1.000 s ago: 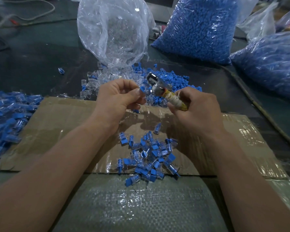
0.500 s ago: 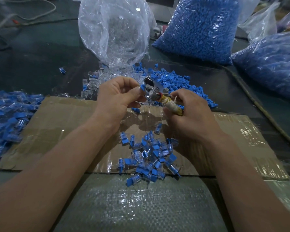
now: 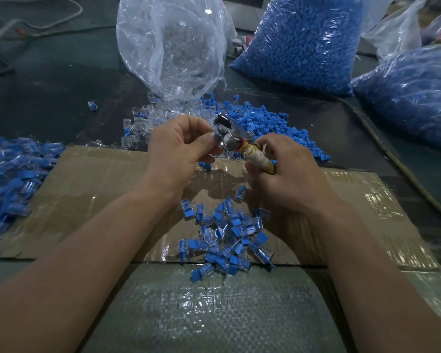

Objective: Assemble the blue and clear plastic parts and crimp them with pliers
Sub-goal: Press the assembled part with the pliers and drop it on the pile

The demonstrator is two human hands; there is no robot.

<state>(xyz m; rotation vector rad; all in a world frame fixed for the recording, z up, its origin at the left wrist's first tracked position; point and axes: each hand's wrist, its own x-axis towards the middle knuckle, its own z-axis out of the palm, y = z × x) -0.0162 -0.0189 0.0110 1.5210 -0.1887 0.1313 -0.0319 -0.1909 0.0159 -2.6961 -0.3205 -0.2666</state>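
Our left hand [image 3: 181, 149] pinches thumb and forefinger at the head of the pliers [image 3: 233, 141], where we judge the part sits, hidden from us. Our right hand [image 3: 288, 171] curls its fingers round the banded handles. The pliers' long axis runs from the right hand up and leftward, so the head lies nearer the left. We count 1 pliers, 1 clear bag [image 3: 171, 42], 2 full blue bags [image 3: 301, 39] and 1 heap [image 3: 227, 238] of joined pieces, too tangled to count.

The pliers [image 3: 233, 135] have a shiny metal head. Glossy tape covers the matt cardboard [image 3: 112, 179]. The bag [image 3: 168, 44] is clear, crinkled plastic.
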